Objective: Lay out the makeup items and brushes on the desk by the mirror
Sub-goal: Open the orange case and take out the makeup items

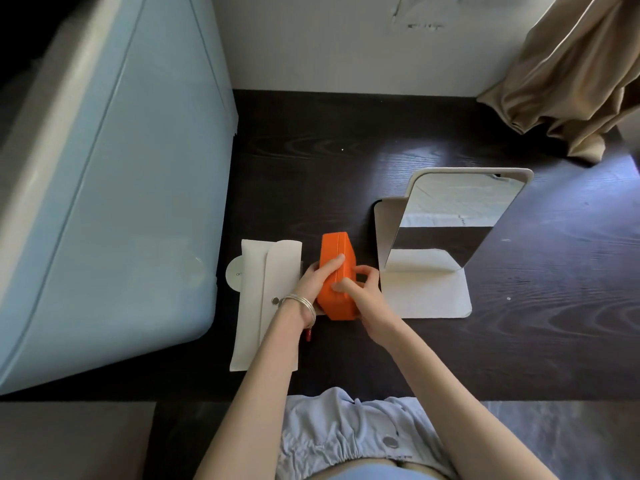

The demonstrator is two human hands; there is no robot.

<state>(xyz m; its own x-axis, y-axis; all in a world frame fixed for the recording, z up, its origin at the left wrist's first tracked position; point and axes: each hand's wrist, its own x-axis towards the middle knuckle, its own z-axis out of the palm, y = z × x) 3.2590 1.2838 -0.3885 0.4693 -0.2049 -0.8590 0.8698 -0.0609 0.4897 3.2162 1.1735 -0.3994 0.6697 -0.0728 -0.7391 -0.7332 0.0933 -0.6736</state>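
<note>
An orange makeup case (335, 252) stands on its edge on the dark wooden desk (519, 323), just left of the mirror (450, 216) on its white folding stand. My left hand (320, 275) grips the case's left side, a silver bangle on the wrist. My right hand (360, 289) holds the case's right side, with the fingers curled at its edge. A cream pouch (266, 299) with a snap button lies flat to the left of the case, partly under my left wrist. No brushes are in view.
A large pale blue storage box (114, 202) fills the desk's left side. A beige curtain (571, 74) hangs over the back right corner. A round white disc (235, 277) peeks out from under the pouch. The white wall (346, 39) bounds the back.
</note>
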